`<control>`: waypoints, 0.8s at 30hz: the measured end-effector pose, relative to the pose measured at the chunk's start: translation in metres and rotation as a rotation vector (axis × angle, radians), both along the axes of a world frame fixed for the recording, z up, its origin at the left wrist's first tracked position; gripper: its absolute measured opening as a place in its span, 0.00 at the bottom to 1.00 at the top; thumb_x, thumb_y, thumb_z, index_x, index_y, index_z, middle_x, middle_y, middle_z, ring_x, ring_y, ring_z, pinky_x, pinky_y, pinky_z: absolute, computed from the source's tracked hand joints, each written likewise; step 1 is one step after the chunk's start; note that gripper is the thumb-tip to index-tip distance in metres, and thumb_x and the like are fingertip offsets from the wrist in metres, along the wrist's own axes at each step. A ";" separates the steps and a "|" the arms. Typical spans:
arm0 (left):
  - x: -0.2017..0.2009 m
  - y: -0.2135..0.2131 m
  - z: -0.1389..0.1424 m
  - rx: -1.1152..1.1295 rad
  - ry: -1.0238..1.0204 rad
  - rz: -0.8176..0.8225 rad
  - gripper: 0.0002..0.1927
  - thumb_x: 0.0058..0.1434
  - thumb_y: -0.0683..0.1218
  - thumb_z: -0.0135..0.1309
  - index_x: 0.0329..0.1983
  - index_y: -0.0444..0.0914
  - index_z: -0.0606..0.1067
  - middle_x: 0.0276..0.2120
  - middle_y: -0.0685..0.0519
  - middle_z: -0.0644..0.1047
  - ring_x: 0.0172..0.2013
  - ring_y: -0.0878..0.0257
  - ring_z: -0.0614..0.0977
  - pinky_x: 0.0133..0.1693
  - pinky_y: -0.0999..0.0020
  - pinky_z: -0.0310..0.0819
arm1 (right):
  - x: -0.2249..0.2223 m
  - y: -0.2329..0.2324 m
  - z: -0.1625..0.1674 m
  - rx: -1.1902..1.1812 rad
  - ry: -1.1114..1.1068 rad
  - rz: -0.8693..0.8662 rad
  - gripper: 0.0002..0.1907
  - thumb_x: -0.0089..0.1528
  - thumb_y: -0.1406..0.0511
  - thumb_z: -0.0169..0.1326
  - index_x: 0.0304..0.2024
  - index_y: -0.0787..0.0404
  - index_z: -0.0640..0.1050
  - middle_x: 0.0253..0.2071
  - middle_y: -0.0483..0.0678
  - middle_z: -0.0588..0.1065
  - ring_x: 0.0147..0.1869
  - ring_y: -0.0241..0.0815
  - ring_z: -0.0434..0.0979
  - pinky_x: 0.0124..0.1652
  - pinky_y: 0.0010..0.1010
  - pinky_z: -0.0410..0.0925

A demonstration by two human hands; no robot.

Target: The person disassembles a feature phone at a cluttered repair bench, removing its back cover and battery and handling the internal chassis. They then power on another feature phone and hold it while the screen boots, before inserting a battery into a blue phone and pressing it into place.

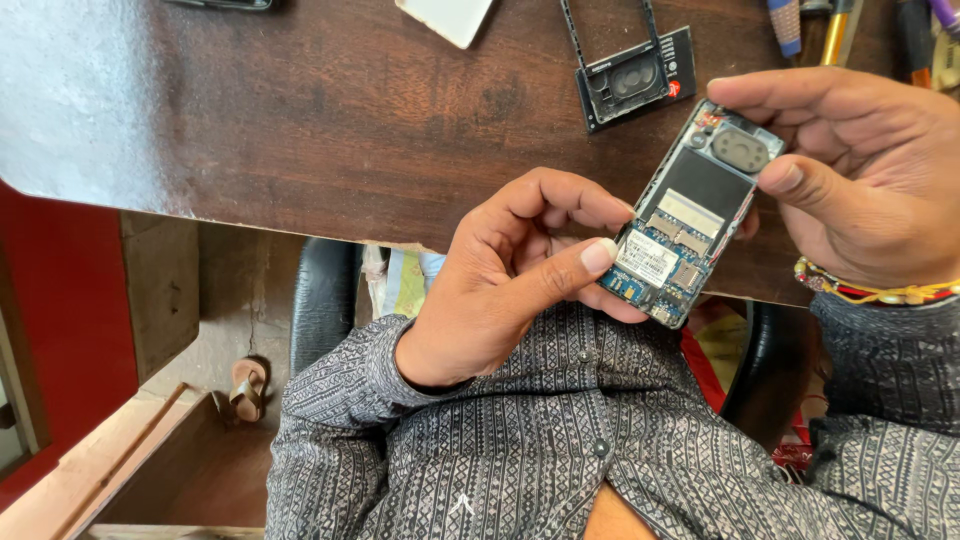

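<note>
An opened mobile phone body [690, 215] with its back cover off shows a blue circuit board, a white label, card slots and a grey speaker at its top end. My left hand [510, 275] grips its lower end, thumb pressed on the board's edge. My right hand [860, 170] holds the upper end, thumb and forefinger pinching around the speaker part. The phone is held tilted in the air, just over the near edge of the dark wooden table [330, 110].
A black plastic phone frame piece [635, 75] lies on the table behind the phone. A white flat object [448, 17] sits at the top edge. Tool handles [830, 25] lie at the top right. A sandal [248, 385] rests on the floor below.
</note>
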State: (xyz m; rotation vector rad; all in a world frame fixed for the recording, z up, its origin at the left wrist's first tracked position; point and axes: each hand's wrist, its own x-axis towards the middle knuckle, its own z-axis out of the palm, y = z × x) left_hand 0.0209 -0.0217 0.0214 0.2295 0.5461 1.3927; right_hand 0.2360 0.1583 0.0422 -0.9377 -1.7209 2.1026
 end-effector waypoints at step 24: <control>0.017 -0.006 0.045 0.062 0.756 0.282 0.13 0.70 0.29 0.59 0.56 0.29 0.75 0.49 0.50 0.75 0.47 0.68 0.84 0.50 0.78 0.82 | -0.010 -0.067 0.029 0.388 0.190 -0.060 0.32 0.57 0.81 0.57 0.62 0.82 0.61 0.52 0.66 0.75 0.60 0.48 0.79 0.61 0.36 0.74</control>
